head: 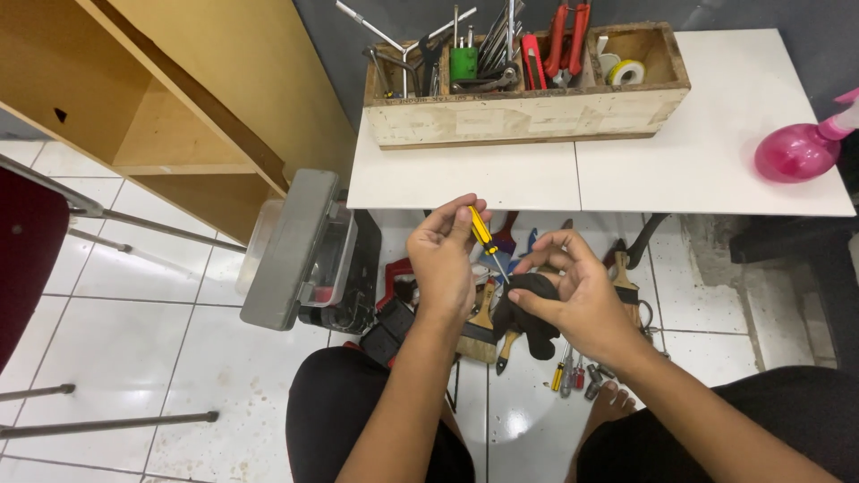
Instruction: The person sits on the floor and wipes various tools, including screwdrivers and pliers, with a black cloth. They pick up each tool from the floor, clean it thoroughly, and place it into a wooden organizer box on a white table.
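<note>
My left hand (443, 259) grips a small screwdriver (484, 234) with a yellow handle, its metal tip pointing down to the right. The tip meets a black rounded object (528, 309) that my right hand (577, 295) holds from the right side, fingers curled over its top. Both hands are raised above my knees, over a pile of tools on the floor.
A white table (716, 143) carries a wooden tool box (528, 112) full of wrenches, pliers and tape, plus a pink spray bottle (796, 150). Brushes and screwdrivers (573, 371) lie on the tiled floor. A grey case (291, 250) and a wooden shelf (179, 116) stand left.
</note>
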